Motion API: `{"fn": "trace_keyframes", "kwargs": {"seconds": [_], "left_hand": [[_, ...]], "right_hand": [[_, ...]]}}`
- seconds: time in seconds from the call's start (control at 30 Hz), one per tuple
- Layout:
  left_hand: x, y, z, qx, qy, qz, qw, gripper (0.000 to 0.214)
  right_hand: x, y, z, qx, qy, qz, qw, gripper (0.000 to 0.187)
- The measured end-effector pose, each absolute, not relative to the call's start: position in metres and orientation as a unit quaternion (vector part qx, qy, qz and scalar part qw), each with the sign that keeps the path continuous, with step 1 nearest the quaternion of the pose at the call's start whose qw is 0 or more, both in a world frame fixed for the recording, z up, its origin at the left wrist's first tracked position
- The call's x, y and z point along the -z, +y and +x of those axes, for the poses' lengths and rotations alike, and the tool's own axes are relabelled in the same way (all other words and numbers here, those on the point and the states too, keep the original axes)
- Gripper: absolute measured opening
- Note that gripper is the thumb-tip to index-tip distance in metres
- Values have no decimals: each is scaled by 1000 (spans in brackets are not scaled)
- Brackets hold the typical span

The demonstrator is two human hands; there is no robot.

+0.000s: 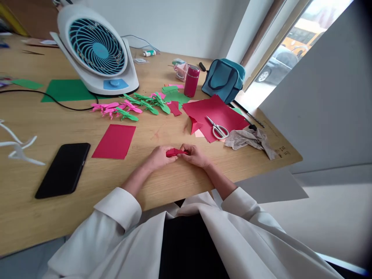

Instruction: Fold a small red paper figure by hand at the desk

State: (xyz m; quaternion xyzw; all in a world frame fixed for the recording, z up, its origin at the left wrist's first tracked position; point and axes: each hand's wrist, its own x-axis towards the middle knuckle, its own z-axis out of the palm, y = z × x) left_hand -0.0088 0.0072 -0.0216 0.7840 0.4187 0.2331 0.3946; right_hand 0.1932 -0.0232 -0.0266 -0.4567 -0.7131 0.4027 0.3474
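Note:
A small folded piece of red paper (173,152) is held just above or on the tabletop, close to the table's front edge. My left hand (161,157) pinches its left end, and my right hand (194,155) grips the right end; the fingertips partly cover it. To the left lies a flat red paper sheet (114,142). Beyond my right hand, white-handled scissors (218,131) rest on larger red paper (223,112), beside a small folded red piece (195,125). Several folded pink paper figures (112,108) and green paper figures (149,102) lie behind my hands.
A white fan (132,73) stands at the back left on green paper (64,90). A black phone (64,170) lies front left near white strips (21,149). At the back right are a red flask (192,81) and teal bag (225,79); a crumpled cloth (250,140) sits at right.

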Motion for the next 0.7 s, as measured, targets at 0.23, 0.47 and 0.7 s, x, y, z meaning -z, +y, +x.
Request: {"fn": "trace_keyframes", "kwargs": {"seconds": [0.23, 0.47, 0.7], "left_hand": [[15, 3, -5, -212, 427, 781, 403, 28], [20, 3, -11, -218, 424, 783, 399, 31], [16, 1, -12, -239, 391, 800, 387, 31]], "right_hand": [[28, -23, 194, -419, -708, -454, 343, 38], [33, -22, 194, -370, -728, -460, 349, 34], [28, -23, 191, -350, -752, -446, 335, 35]]}}
